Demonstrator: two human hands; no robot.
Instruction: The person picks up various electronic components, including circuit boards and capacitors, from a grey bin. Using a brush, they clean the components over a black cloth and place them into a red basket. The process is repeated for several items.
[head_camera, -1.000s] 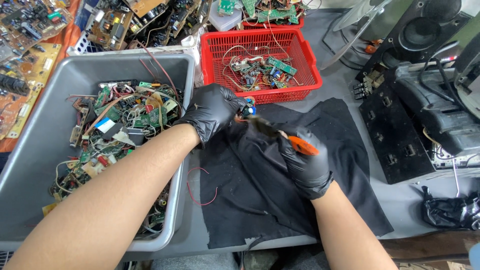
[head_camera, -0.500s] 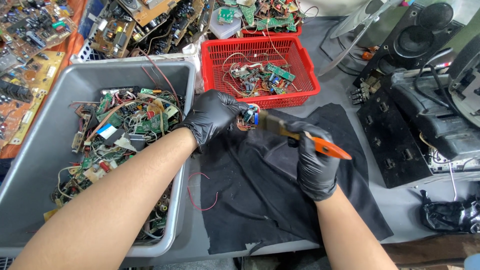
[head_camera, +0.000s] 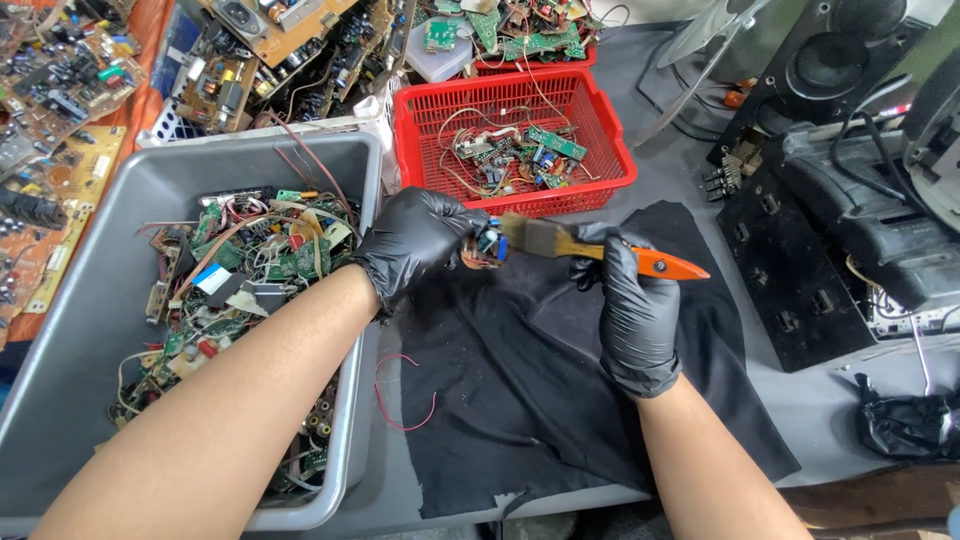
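My left hand (head_camera: 415, 242), in a black glove, grips a small circuit board (head_camera: 487, 246) with blue parts, held above a black cloth (head_camera: 520, 390). In my right hand (head_camera: 630, 300), also gloved in black, is a paintbrush (head_camera: 590, 248) with an orange handle. Its bristles touch the small board. Both hands hover over the upper part of the cloth, just in front of the red basket (head_camera: 610, 160).
A grey tub (head_camera: 70, 330) at left holds several circuit boards and wires. The red basket holds more boards. Loose boards pile up at the back left. Black speakers and casings (head_camera: 840, 230) stand at right. A thin red wire (head_camera: 405, 395) lies on the cloth.
The brush has swung from pointing down-right to nearly level, with its orange handle now out to the right. My hands stay together over the cloth, and the view has shifted slightly.
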